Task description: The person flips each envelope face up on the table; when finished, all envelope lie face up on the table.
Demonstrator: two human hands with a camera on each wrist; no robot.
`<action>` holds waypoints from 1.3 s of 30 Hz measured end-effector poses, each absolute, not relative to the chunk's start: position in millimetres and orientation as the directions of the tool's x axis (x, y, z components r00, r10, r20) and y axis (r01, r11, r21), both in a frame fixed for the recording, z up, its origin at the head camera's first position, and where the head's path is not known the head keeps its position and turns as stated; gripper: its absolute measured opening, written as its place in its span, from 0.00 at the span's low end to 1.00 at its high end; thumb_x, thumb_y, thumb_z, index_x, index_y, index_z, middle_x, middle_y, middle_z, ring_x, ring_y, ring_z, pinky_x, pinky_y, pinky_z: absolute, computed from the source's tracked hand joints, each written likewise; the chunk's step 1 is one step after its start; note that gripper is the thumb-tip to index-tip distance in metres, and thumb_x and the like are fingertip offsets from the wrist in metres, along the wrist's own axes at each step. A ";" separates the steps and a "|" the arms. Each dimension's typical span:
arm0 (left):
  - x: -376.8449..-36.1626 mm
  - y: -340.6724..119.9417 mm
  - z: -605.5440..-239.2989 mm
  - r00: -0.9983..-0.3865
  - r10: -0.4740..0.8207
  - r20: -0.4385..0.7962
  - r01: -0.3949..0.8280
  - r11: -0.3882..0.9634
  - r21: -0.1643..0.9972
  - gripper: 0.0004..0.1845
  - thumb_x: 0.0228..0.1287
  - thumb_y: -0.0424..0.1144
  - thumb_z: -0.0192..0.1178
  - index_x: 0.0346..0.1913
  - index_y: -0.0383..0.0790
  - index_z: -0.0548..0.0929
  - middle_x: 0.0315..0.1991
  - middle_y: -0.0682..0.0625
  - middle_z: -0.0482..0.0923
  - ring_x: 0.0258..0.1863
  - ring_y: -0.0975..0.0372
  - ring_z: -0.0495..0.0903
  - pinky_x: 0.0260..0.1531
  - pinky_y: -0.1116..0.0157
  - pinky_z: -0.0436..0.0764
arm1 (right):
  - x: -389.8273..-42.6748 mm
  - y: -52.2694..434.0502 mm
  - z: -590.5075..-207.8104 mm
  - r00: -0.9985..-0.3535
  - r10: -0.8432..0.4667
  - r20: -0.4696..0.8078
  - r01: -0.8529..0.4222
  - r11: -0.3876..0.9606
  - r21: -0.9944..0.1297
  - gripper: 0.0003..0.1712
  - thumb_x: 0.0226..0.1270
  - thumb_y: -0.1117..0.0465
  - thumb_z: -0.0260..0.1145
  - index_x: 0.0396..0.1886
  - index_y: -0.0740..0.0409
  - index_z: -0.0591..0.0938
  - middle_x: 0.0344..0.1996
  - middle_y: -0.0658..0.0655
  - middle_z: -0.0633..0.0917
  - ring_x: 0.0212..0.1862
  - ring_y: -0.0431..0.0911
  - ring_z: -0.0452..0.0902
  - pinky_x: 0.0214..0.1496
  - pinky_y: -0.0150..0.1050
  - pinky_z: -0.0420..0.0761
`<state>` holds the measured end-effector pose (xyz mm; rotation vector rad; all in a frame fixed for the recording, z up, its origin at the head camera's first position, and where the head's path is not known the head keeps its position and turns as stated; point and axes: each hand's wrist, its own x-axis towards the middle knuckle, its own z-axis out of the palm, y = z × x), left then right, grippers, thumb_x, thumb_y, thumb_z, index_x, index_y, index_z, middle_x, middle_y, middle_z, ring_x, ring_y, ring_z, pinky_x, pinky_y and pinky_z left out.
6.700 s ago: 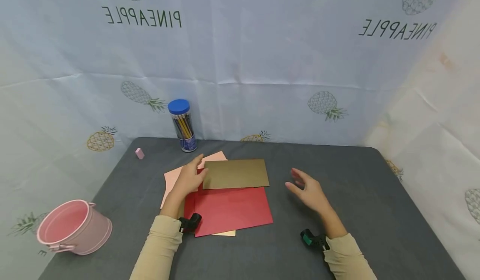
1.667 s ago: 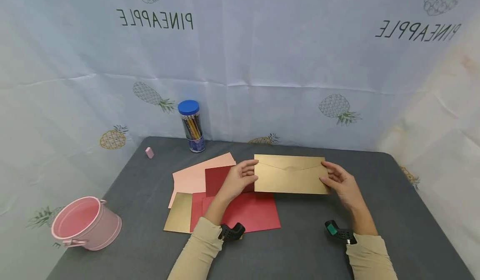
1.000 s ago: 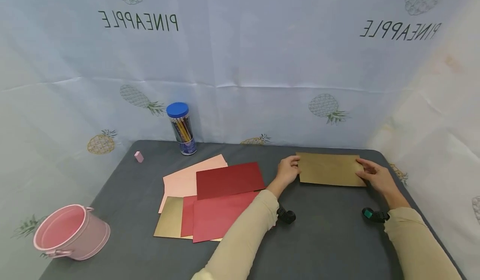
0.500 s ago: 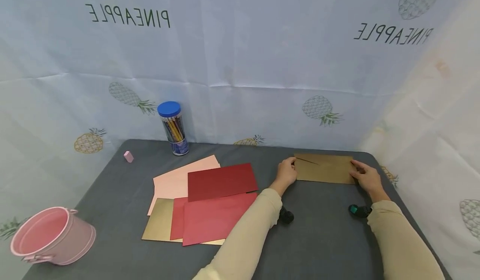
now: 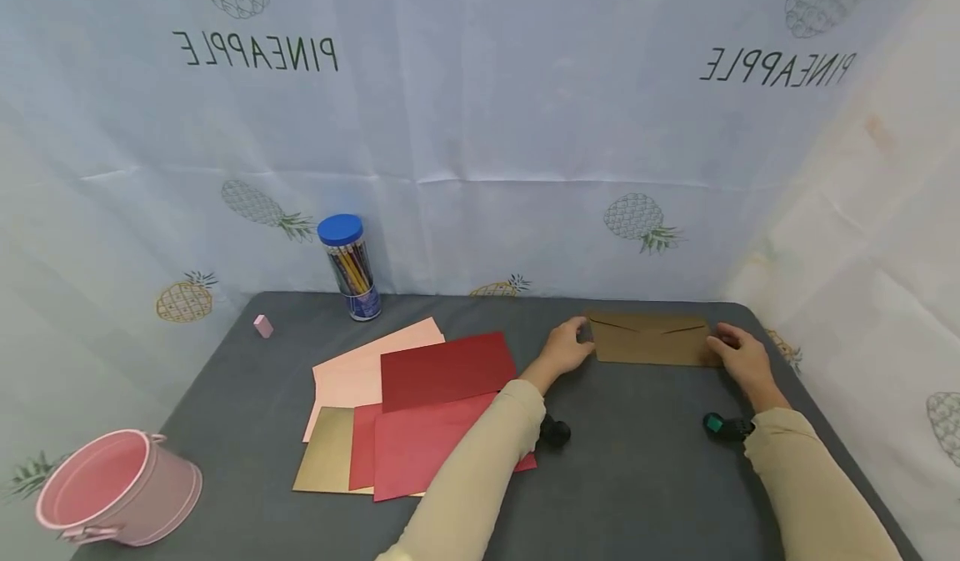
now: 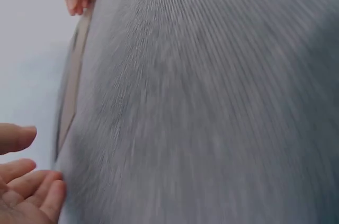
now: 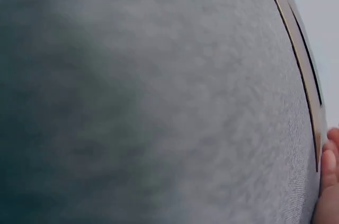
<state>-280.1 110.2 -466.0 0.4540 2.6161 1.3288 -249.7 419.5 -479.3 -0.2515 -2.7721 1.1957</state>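
Observation:
A gold envelope lies flat at the back right of the table, dark slits showing along its flap. At its left end is my left hand; in the left wrist view the thumb stands apart from the loosely bent fingers, with nothing between them. My right hand is at the opposite end, its relaxed fingertips right beside the envelope's edge. Left of my left arm, overlapping envelopes lie spread: dark red, red, pink and another gold one. My sleeve covers part of the red ones.
A blue-lidded jar of pencils stands at the back left, with a small pink eraser-like block beside it. Near the left edge stands a pink bucket. A pineapple-print curtain hangs behind the dark table.
Both hands carried the gold envelope from over the pile to the back right and laid it down. The left fingers have since come off its edge; the right hand's grip has loosened.

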 end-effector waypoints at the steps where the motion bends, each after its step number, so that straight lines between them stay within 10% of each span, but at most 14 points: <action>1: -278.7 105.3 -464.3 -0.933 0.359 -0.020 0.196 0.555 0.808 0.27 0.68 0.36 0.55 0.69 0.37 0.65 0.65 0.44 0.69 0.63 0.55 0.70 0.58 0.59 0.74 | -248.8 418.3 -477.0 -0.979 0.202 0.034 0.113 0.668 -0.736 0.36 0.75 0.50 0.48 0.69 0.74 0.57 0.63 0.79 0.63 0.63 0.70 0.59 0.59 0.63 0.65; 8: -263.6 60.0 -446.4 -0.892 0.453 0.010 0.277 0.528 0.803 0.27 0.68 0.36 0.55 0.68 0.34 0.65 0.66 0.43 0.68 0.63 0.53 0.71 0.59 0.59 0.74 | -228.5 389.0 -461.0 -0.989 0.129 0.075 0.019 0.608 -0.794 0.43 0.72 0.48 0.54 0.73 0.70 0.49 0.70 0.75 0.55 0.66 0.71 0.56 0.63 0.59 0.65; 15: -216.9 -23.1 -436.0 -0.866 0.499 0.010 0.227 0.376 0.898 0.28 0.69 0.38 0.54 0.69 0.32 0.63 0.66 0.38 0.67 0.64 0.50 0.70 0.62 0.55 0.71 | -182.6 323.4 -458.3 -0.989 -0.069 0.127 -0.144 0.526 -0.838 0.40 0.70 0.56 0.60 0.72 0.70 0.53 0.68 0.74 0.60 0.66 0.66 0.58 0.51 0.10 0.63; 23: -161.4 -118.1 -436.8 -0.932 0.360 0.035 0.171 0.354 0.919 0.28 0.67 0.34 0.56 0.66 0.27 0.65 0.62 0.33 0.70 0.63 0.45 0.70 0.61 0.50 0.70 | -137.7 247.7 -466.2 -0.962 -0.255 0.097 -0.163 0.254 -0.953 0.36 0.67 0.65 0.61 0.69 0.72 0.58 0.67 0.74 0.62 0.60 0.23 0.65 0.58 0.18 0.69; 39: -113.6 -196.3 -453.2 -0.997 0.041 -0.058 -0.040 0.344 0.938 0.25 0.67 0.30 0.54 0.65 0.26 0.65 0.63 0.33 0.68 0.63 0.45 0.70 0.58 0.60 0.74 | -115.9 171.5 -476.3 -0.894 -0.448 0.013 -0.117 0.206 -0.972 0.37 0.65 0.64 0.63 0.68 0.75 0.59 0.66 0.74 0.64 0.67 0.65 0.61 0.65 0.46 0.68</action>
